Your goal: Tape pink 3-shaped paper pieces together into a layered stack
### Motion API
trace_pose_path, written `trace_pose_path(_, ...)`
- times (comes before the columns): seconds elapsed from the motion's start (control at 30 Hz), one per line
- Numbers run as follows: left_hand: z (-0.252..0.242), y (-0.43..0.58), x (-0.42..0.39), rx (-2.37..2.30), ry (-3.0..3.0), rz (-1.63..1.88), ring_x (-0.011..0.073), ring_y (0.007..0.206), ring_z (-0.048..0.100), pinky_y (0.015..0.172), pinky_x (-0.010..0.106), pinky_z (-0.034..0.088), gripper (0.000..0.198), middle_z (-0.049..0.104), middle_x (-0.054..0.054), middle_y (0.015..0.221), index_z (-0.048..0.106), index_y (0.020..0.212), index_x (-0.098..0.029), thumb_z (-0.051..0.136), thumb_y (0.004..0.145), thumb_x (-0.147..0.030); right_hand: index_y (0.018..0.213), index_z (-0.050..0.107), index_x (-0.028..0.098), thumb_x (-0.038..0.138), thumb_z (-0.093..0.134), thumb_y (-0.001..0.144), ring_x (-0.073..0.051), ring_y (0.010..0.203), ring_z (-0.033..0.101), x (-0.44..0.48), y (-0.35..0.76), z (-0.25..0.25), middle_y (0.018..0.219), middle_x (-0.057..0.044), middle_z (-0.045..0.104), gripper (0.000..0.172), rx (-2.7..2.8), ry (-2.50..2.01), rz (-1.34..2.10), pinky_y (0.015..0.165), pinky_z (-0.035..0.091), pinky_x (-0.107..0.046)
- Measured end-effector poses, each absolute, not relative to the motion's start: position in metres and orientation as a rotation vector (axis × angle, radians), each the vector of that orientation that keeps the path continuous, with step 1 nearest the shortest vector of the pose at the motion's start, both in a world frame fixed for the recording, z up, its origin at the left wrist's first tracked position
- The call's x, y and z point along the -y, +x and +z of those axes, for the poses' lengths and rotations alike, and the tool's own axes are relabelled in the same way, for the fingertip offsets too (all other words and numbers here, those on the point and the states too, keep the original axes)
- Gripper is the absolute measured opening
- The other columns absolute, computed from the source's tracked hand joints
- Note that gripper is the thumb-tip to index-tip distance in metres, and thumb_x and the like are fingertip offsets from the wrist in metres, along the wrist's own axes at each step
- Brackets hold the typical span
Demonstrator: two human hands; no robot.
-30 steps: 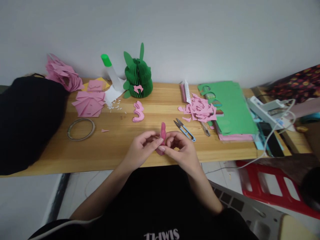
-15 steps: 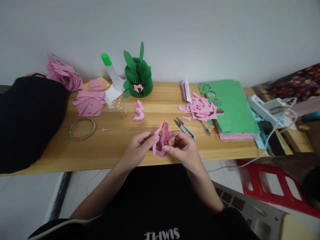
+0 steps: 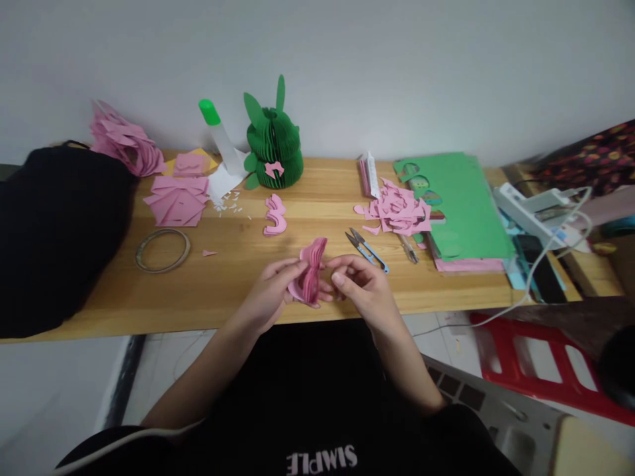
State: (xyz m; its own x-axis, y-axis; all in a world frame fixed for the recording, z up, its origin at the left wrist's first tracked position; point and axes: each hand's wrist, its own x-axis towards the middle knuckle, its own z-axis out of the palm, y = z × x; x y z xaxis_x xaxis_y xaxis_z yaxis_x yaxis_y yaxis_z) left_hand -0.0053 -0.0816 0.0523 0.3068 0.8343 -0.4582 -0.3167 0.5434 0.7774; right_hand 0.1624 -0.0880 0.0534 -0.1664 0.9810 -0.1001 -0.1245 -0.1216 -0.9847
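Observation:
A layered pink paper piece is held over the table's front edge, its thin leaves pressed close together. My left hand grips it from the left, thumb on top and fingertips showing beneath. Just right of it is my right hand, thumb and fingers curled toward each other; whether a leaf edge lies between them is too small to tell. Beyond them lie stacked pink curved cutouts and blue-handled snips. A green layered paper figure stands at the back, with a small pink shape on its front.
On the left are a black cloth, a tape roll, pink paper sheets and a green-capped glue bottle. Pink scraps, a cutter, green sheets and a white power strip are on the right.
The pink piece has gone from spread open to folded together and shifted slightly left. My right thumb has come off it, and my left fingers now show under it.

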Motion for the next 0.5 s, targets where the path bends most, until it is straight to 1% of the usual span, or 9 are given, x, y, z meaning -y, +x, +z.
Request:
trace_pose_path(0.07,0.0532,-0.0055,0.0824,-0.962,0.659,0.822,0.0216,0.059,0.071,0.052,0.028,0.055,0.035,0.072,0.006,0.066,0.069,0.087,-0.012,0.074,0.072,-0.043,0.087,0.064,0.021,0.054,0.077,0.072,-0.007,0.049,0.047,0.0889,0.1628,0.053,0.057,0.007,0.053,0.038,1.2,-1.106,1.455,0.049,0.04,-0.022)
trace_pose_path(0.17,0.0541,-0.0044,0.0845,-1.033,0.71,0.895,0.0208,0.063,0.072,0.052,0.027,0.056,0.035,0.075,0.007,0.078,0.069,0.087,-0.013,0.074,0.071,-0.044,0.089,0.062,0.021,0.054,0.077,0.072,-0.009,0.052,0.048,0.0909,0.1624,0.0538,0.061,0.006,0.053,0.04,1.246,-1.145,1.412,0.051,0.042,-0.023)
trace_pose_path(0.33,0.0555,-0.0026,0.0885,-1.073,0.822,0.954,0.0213,0.073,0.072,0.063,0.03,0.059,0.038,0.075,0.006,0.079,0.07,0.087,-0.014,0.073,0.073,-0.049,0.094,0.062,0.021,0.048,0.082,0.065,-0.011,0.062,0.05,0.0956,0.1613,0.0564,0.076,0.002,0.054,0.045,1.373,-1.264,1.309,0.054,0.043,-0.024)
trace_pose_path(0.43,0.0569,-0.0027,0.09,-1.091,0.876,0.984,0.0207,0.079,0.072,0.068,0.029,0.059,0.037,0.075,0.005,0.083,0.071,0.086,-0.015,0.074,0.073,-0.05,0.096,0.064,0.02,0.043,0.082,0.067,-0.015,0.073,0.054,0.0974,0.1621,0.0554,0.086,-0.002,0.057,0.041,1.467,-1.314,1.218,0.059,0.045,-0.027)
trace_pose_path(0.5,0.0582,-0.003,0.0905,-1.086,0.885,0.989,0.0209,0.084,0.072,0.071,0.029,0.059,0.037,0.076,0.006,0.089,0.071,0.089,-0.015,0.075,0.073,-0.048,0.095,0.066,0.02,0.042,0.08,0.07,-0.016,0.076,0.055,0.0976,0.1629,0.0535,0.086,-0.003,0.057,0.036,1.499,-1.309,1.171,0.062,0.045,-0.028)
